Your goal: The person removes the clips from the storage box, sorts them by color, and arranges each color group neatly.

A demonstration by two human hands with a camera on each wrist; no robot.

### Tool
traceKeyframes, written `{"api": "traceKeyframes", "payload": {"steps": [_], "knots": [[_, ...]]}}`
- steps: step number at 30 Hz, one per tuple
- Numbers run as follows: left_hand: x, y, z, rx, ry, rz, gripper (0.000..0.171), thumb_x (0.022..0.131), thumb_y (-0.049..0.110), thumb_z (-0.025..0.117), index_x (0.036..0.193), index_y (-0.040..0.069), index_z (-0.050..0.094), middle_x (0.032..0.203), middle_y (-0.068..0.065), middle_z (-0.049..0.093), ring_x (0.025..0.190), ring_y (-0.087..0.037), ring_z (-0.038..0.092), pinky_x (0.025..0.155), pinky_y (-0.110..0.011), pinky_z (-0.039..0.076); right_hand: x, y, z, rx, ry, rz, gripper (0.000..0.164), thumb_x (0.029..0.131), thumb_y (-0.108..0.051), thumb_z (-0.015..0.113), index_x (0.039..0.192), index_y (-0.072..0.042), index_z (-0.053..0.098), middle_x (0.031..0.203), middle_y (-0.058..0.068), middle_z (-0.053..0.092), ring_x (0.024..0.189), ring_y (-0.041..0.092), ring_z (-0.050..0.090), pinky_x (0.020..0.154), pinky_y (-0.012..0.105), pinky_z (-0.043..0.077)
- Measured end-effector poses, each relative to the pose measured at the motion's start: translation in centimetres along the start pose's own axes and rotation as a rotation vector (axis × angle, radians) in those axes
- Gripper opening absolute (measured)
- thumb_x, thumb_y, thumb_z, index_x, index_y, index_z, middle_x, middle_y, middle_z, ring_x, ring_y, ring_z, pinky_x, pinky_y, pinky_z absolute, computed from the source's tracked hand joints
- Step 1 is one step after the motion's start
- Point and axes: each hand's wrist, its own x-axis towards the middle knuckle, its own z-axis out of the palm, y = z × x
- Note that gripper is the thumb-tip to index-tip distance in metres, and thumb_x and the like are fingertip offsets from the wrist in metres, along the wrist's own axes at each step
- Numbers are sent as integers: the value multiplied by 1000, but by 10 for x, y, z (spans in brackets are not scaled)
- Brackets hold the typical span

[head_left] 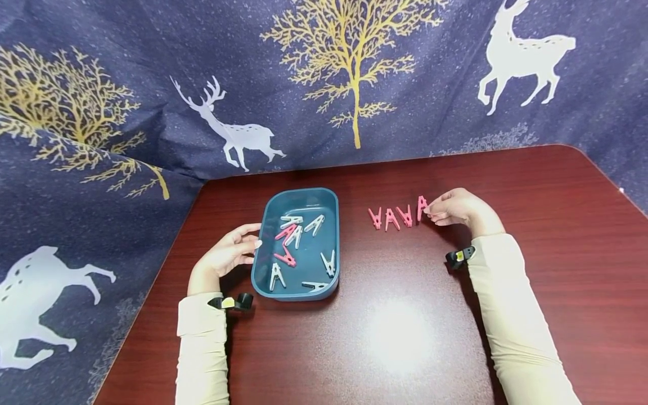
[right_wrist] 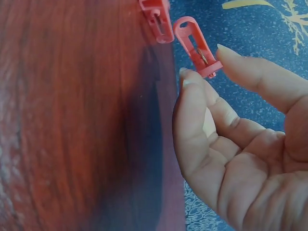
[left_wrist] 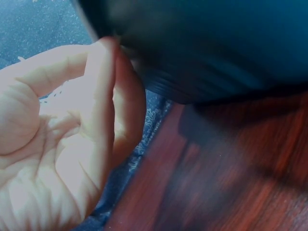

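A deep blue plastic box (head_left: pixel 296 197) stands on the left half of the table, holding several pale clothespins (head_left: pixel 315 225) and two pink clothespins (head_left: pixel 286 257). My left hand (head_left: pixel 228 253) holds the box's left side, fingertips at its rim; the left wrist view shows the fingers bent against the dark wall. To the right of the box, several pink clothespins (head_left: pixel 390 219) lie in a row, alternately turned. At the row's right end my right hand (head_left: pixel 463 209) pinches a pink clothespin (right_wrist: pixel 197 45) by its end, between thumb and fingertips.
The dark red wooden table (head_left: pixel 405 292) has a bright light reflection at its front. A navy cloth (head_left: pixel 405 112) with deer and trees hangs behind the table and along its left side. Each wrist wears a black strap (head_left: pixel 459 257).
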Motion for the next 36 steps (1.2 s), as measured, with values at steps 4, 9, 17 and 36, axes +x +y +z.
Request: {"api": "traceKeyframes", "payload": {"steps": [4, 9, 17, 36], "knots": [[-1, 1, 0, 1, -6, 5, 51, 97, 4, 49, 143, -2, 28, 100, 2, 65, 88, -10, 65, 76, -30, 55, 1, 2, 0, -26, -10, 13, 35, 91, 0, 53, 117, 23, 47, 72, -7, 64, 66, 4, 61, 67, 22, 54], [-1, 2, 0, 9, -8, 0, 52, 97, 2, 47, 144, -2, 26, 100, 3, 66, 88, -9, 66, 77, -30, 55, 4, 5, 0, -46, -9, 25, 31, 91, 1, 53, 113, 22, 49, 69, -5, 63, 64, 5, 60, 65, 22, 53], [-1, 2, 0, 19, 2, -9, 53, 97, 3, 48, 145, -2, 26, 97, 6, 66, 87, -9, 66, 77, -30, 55, 2, 3, 5, -83, 7, 8, 31, 89, 3, 53, 112, 25, 49, 69, -4, 63, 63, 5, 58, 64, 21, 53], [1, 1, 0, 15, -3, -3, 52, 97, 4, 49, 144, -2, 27, 98, 5, 66, 87, -9, 66, 76, -30, 55, 2, 3, 7, -133, 33, 4, 31, 87, 1, 57, 108, 24, 53, 65, -4, 61, 62, 4, 58, 64, 21, 53]]}}
